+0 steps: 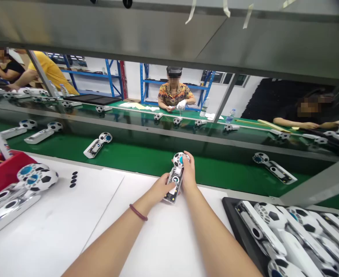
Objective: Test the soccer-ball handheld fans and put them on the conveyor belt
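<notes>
Green conveyor belt [140, 161] is stretching past the far edge of the white worktable [71, 215]. Above that edge, I'm holding a football-headed handheld device [177, 171] firmly: my left hand [161, 188] is gripping its body [175, 179], my right hand [189, 175] its ball [176, 160]. Ball and body are already sitting joined; circuitry is showing on the body, so I'm judging it unfinished. Its black-and-white panels are surrounding a blue patch. Black discs [74, 180] are lying left, beside a red bin [22, 154]; similar devices [299, 246] are filling a black tray [230, 215] along the right edge.
</notes>
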Demonstrator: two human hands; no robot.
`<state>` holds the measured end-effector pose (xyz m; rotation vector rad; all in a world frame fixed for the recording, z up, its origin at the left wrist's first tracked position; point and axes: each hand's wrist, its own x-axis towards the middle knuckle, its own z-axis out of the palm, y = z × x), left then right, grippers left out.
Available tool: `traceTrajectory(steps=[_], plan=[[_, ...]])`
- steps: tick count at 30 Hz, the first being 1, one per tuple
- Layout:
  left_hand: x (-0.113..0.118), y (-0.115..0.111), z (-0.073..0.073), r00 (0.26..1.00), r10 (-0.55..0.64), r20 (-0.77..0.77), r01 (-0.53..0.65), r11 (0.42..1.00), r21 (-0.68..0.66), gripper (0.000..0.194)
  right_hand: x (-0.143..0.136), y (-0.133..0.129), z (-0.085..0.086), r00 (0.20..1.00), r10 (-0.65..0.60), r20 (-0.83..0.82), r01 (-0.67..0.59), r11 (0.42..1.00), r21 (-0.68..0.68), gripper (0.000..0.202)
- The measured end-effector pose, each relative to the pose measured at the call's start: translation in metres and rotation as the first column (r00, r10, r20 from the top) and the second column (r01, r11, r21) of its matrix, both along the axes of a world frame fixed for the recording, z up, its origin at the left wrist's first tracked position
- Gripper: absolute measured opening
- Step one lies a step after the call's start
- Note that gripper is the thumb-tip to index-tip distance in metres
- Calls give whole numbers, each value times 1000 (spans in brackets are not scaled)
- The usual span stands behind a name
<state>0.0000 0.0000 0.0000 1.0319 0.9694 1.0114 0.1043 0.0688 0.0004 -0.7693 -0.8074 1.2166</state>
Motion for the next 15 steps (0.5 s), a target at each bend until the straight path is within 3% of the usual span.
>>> traceTrajectory(steps=[6,15], plan=[[-3,-1,3,998,-63,-31,64,997,31,45,0,1,-5,1000,8,14,-7,999,-36,51],[-4,-1,3,998,-54,-36,56,997,58,42,-1,2,-4,999,21,-33,-23,999,-47,50]])
